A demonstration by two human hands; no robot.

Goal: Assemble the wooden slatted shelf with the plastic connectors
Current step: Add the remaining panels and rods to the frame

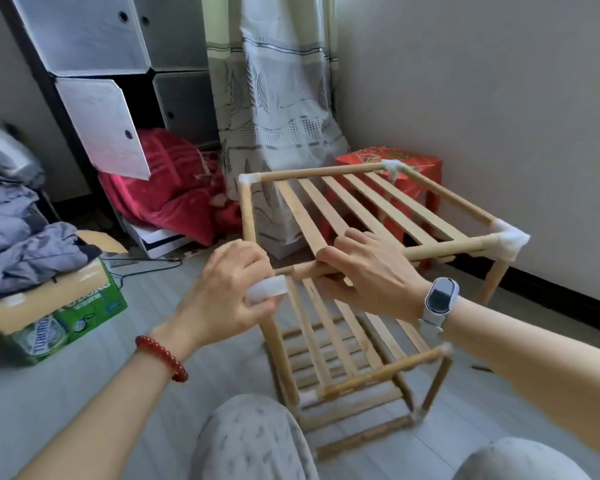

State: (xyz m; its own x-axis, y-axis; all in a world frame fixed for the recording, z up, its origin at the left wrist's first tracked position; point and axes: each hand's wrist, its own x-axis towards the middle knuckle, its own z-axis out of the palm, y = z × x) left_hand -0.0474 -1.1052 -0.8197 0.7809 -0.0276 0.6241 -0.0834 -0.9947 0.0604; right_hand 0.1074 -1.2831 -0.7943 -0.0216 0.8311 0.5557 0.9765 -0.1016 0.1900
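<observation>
My left hand (227,282) has its fingers curled round a white plastic connector (268,289), thumb under it, at the near-left corner of the top tier. My right hand (368,271) grips the front wooden rail (309,268) just beside that connector, fingers wrapped over the top, thumb below. Rail end & connector look touching; can't tell if it's seated. Rest of the wooden slatted shelf (371,206) stands on the floor (84,393) in front of my knees: top slats run away from me to a back rail, w/ white connectors at the far-left (248,178), far-right (394,167) and near-right (510,239) corners. Lower tier is blurred. Red bead bracelet (163,358) on left wrist, smartwatch (439,299) on right. Green box (66,317) to the left, red box (416,174) behind the shelf by the wall.
</observation>
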